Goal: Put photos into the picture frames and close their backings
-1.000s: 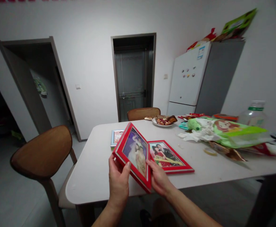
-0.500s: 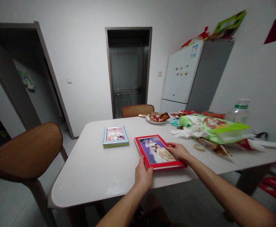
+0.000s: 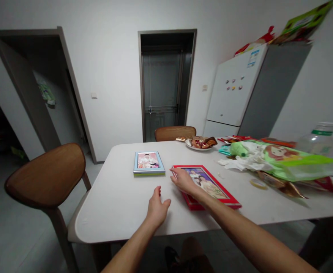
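Observation:
A red photo frame [image 3: 216,182] lies on the white table [image 3: 120,204], its picture facing up. My right hand [image 3: 183,181] is over the frame's left side, fingers stretched toward the left; it hides part of the picture, and I cannot tell whether it touches the frame. My left hand [image 3: 157,207] is held left of the red frame, fingers apart and holding nothing. Farther back and to the left lies a light blue photo frame [image 3: 149,163] with a green lower edge, apart from both hands.
Toward the back stands a plate [image 3: 197,148] of snacks. On the right are a green package [image 3: 300,159], crumpled tissues [image 3: 248,161], a tape roll [image 3: 258,184] and a clear jar [image 3: 317,140]. Wooden chairs [image 3: 48,178] stand at the left and behind the table.
Both hands have let go of the red frame. My right hand has moved left across it, my left hand away to its left. The view has turned slightly left.

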### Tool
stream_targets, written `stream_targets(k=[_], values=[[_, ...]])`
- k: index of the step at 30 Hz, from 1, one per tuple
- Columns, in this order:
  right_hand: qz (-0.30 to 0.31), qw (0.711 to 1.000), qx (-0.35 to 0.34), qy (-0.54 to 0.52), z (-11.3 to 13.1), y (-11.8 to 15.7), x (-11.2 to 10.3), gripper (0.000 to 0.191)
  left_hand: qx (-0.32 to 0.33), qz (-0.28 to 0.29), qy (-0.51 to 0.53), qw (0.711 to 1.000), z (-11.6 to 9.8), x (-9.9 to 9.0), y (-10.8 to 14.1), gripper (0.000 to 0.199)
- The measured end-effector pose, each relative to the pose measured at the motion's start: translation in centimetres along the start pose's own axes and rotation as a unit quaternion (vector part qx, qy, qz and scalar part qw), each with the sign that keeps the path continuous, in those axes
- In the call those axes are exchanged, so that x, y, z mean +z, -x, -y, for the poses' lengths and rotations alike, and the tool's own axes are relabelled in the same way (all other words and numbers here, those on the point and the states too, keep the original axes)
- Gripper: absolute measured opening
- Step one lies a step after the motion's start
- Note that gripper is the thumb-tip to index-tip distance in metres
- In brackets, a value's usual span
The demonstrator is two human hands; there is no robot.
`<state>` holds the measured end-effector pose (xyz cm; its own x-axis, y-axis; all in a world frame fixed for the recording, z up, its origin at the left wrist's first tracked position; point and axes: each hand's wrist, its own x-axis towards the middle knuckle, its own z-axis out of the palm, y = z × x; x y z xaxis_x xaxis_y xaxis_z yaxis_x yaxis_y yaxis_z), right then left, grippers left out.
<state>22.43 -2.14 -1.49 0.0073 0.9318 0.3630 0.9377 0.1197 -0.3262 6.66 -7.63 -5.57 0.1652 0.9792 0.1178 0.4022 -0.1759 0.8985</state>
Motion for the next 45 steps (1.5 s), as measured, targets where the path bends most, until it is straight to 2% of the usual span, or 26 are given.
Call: stream_targets(k=[2, 4, 6, 10, 13, 16, 18, 20, 22, 24, 25, 27, 28, 29, 31, 34, 37, 40, 45], values=[[0.016, 1.0, -0.024, 0.003, 2.9, -1.3, 2.0, 0.042, -0.003, -0.025, -0.018, 1.0, 0.8, -1.8, -0.5, 0.054], [0.021, 0.999, -0.027, 0.01, 4.8, -2.5, 3.6, 0.045, -0.005, -0.046, -0.038, 0.998, 1.3, -3.5, -0.7, 0.051], [0.019, 0.999, -0.018, 0.018, 5.6, -3.4, 4.6, 0.046, -0.003, -0.064, -0.057, 0.996, 1.7, -4.8, -0.7, 0.047], [0.013, 1.0, 0.006, 0.027, 5.5, -3.6, 5.7, 0.038, 0.014, -0.083, -0.099, 0.992, 2.2, -6.3, -0.7, 0.041], [0.001, 1.0, -0.01, 0.007, 5.3, -2.0, 5.9, 0.031, 0.042, -0.092, -0.141, 0.985, 2.0, -6.8, -0.9, 0.043], [-0.008, 0.995, -0.067, -0.07, 5.3, 1.0, 5.3, 0.028, 0.077, -0.092, -0.199, 0.973, 1.7, -7.1, -1.0, 0.054], [0.002, 0.988, -0.09, -0.124, 5.3, 3.4, 4.6, 0.028, 0.101, -0.072, -0.25, 0.96, 1.4, -7.3, -0.7, 0.061], [0.009, 0.982, -0.088, -0.168, 5.1, 5.4, 3.7, 0.027, 0.122, -0.041, -0.294, 0.947, 1.2, -7.3, -0.2, 0.06], [0.002, 0.975, -0.054, -0.217, 5.0, 6.8, 2.9, 0.03, 0.137, -0.017, -0.325, 0.936, 0.9, -7.2, 0.5, 0.052], [0.001, 0.954, 0.023, -0.3, 5.0, 7.6, 2.3, 0.04, 0.143, -0.008, -0.347, 0.927, 0.6, -7.0, 1.4, 0.044], [0.009, 0.931, 0.077, -0.357, 5.1, 7.7, 2.0, 0.046, 0.144, -0.008, -0.358, 0.923, 0.4, -6.9, 1.9, 0.043], [0.028, 0.862, 0.175, -0.475, 5.6, 7.7, 1.1, 0.057, 0.141, -0.01, -0.374, 0.917, -0.2, -6.6, 2.8, 0.043], [0.028, 0.828, 0.201, -0.523, 6.0, 7.6, 0.5, 0.06, 0.136, -0.011, -0.376, 0.916, -0.6, -6.5, 3.3, 0.044], [0.017, 0.803, 0.209, -0.558, 6.6, 7.6, -0.3, 0.063, 0.131, -0.012, -0.371, 0.919, -1.0, -6.5, 3.7, 0.046], [-0.024, 0.785, 0.179, -0.592, 7.9, 7.5, -2.3, 0.066, 0.129, -0.016, -0.328, 0.936, -2.0, -6.3, 4.6, 0.049], [-0.071, 0.803, 0.097, -0.583, 10.3, 7.9, -5.3, 0.062, 0.142, -0.032, -0.187, 0.972, -3.7, -6.4, 5.8, 0.054], [-0.074, 0.836, 0.005, -0.543, 12.3, 8.8, -6.7, 0.051, 0.158, -0.04, -0.013, 0.986, -5.1, -6.8, 6.7, 0.055], [-0.067, 0.869, -0.079, -0.484, 13.6, 9.8, -5.8, 0.041, 0.169, -0.056, 0.091, 0.98, -5.2, -7.7, 7.4, 0.057], [-0.033, 0.899, -0.14, -0.414, 14.8, 11.0, -3.2, 0.036, 0.145, -0.12, 0.065, 0.98, -2.3, -9.4, 8.3, 0.065]])
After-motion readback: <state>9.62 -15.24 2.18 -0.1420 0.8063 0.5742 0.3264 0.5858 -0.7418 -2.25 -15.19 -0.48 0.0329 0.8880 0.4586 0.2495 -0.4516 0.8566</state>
